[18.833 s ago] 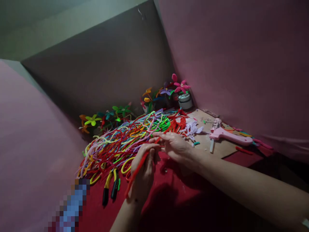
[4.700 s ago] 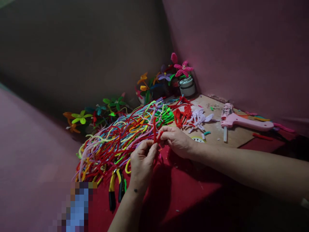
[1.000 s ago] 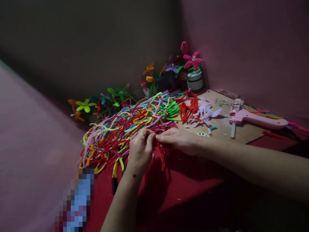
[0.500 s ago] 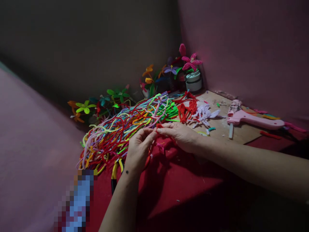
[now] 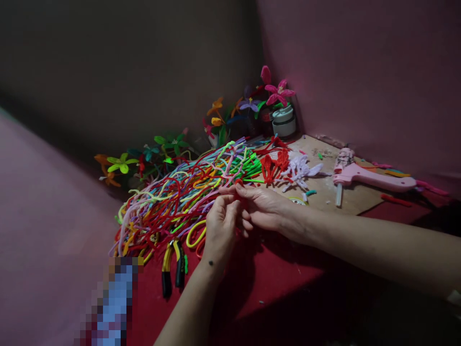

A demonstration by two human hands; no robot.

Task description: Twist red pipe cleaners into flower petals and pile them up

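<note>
My left hand point(image 5: 221, 226) and my right hand point(image 5: 262, 206) meet at the middle, over the near edge of a heap of coloured fuzzy stems point(image 5: 173, 192). A small red fuzzy piece point(image 5: 238, 183) shows at the fingertips of my right hand, which are closed on it. The fingers of my left hand are bent and pressed together beside my right palm; what they hold, if anything, is hidden. Red fuzzy petals point(image 5: 268, 168) and white fuzzy petals point(image 5: 302, 168) lie beyond my right hand.
Black-and-yellow pliers point(image 5: 176, 264) lie left of my left wrist on the red cloth point(image 5: 270, 288). At the right, a pink glue gun point(image 5: 378, 178) rests on a brown board point(image 5: 351, 204). Fuzzy flowers point(image 5: 122, 163) and a lidded jar point(image 5: 284, 122) stand behind.
My left hand has moved right and slightly down, against my right palm, uncovering the pliers and a yellow loop. The red piece between the hands is now mostly hidden. The view has shifted slightly.
</note>
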